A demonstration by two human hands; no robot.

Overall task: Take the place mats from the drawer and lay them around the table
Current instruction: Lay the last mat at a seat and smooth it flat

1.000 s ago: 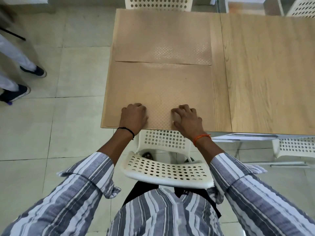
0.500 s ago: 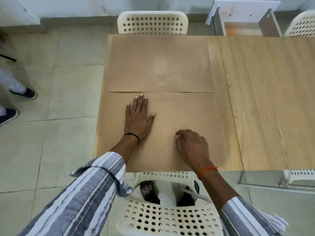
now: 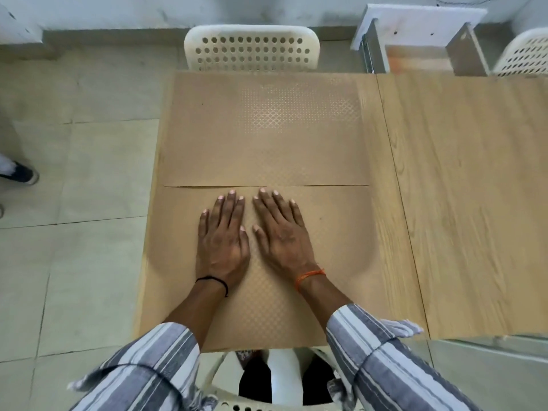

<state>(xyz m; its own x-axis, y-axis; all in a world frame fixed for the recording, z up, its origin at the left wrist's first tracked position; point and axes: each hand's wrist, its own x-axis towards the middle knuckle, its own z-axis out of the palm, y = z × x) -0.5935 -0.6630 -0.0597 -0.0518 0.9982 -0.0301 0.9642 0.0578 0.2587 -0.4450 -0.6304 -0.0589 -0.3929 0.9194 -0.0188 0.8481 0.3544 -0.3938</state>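
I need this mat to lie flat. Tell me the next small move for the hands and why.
Probably sweep both palms outward. The left hand and right hand lie flat side by side at the middle of the near mat, whose far edge meets the far mat; its outer parts are not pressed.

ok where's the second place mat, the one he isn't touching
In the head view the far place mat lies flat on the left table section, just beyond the near place mat under both hands, its far edge in front of the white perforated chair.
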